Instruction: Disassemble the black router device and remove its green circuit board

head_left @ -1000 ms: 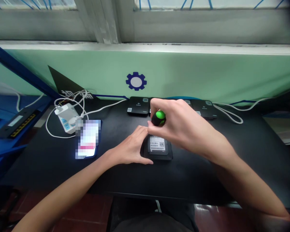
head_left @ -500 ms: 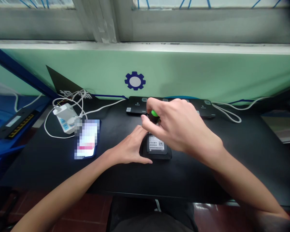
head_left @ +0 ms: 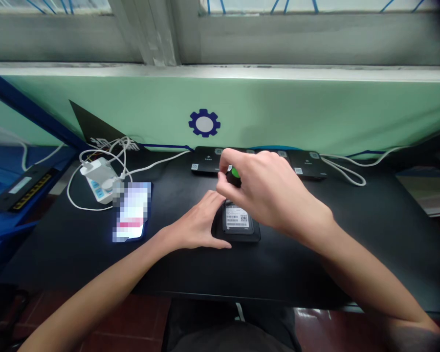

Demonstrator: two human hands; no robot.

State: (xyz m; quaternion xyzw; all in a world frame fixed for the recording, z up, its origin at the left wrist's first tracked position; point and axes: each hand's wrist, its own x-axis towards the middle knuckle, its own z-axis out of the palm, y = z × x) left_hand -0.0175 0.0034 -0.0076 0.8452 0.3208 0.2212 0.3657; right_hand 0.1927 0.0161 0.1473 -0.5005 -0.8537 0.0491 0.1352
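screwdriver [head_left: 233, 177] with a green-capped black handle sits in the right hand [head_left: 267, 190], fingers closed round it, shaft hidden, above a labelled black device [head_left: 237, 219] lying on the black desk [head_left: 308, 266]. left hand [head_left: 194, 226] stays open, fingers [head_left: 214, 200] spread against the device's left edge, near a lit phone [head_left: 132, 211].

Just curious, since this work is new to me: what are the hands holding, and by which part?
The right hand grips what looks like a screwdriver by its black-and-green handle. The left hand grips nothing; it rests against a flat black device.
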